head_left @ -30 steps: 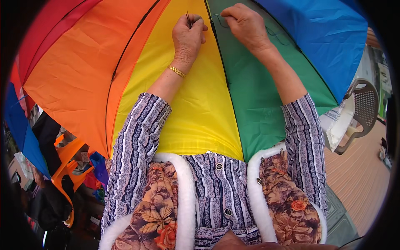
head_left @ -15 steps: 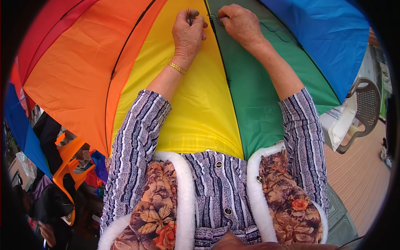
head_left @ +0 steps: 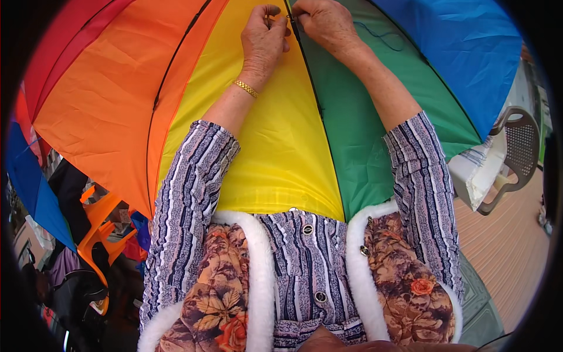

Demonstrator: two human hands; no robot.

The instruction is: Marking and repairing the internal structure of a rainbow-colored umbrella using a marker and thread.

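up close, a floral quilted vest (head_left: 202,311) with white fluffy trim (head_left: 264,276) lies open over a striped button-up shirt (head_left: 305,264). both forearms reach up and away from the body, sleeves ending below the elbows' far side, and they slant inward so that the wrists come near each other at the top.

the left forearm leans to the right, a gold link bracelet (head_left: 246,88) around its wrist. the left hand (head_left: 263,40) is raised over the yellow panel (head_left: 275,146), its fingers curled inward with the forefinger hooked over the top, closed on some slim dark pieces (head_left: 268,22) too small to name.

the right forearm slants to the left, and the right hand (head_left: 328,26) is bent over with its knuckles up. its fingers are folded and pressed together, the tips just beside a dark umbrella rib (head_left: 311,76); what they pinch is hidden. a loop of teal thread (head_left: 375,32) shows behind that hand, over the green panel (head_left: 363,146).

the rainbow umbrella canopy (head_left: 111,100) spreads across the view under both hands, its lower edge at the shirt.

farther off, an orange plastic chair (head_left: 94,234) is at left and a perforated grey-brown chair (head_left: 522,144) at right.
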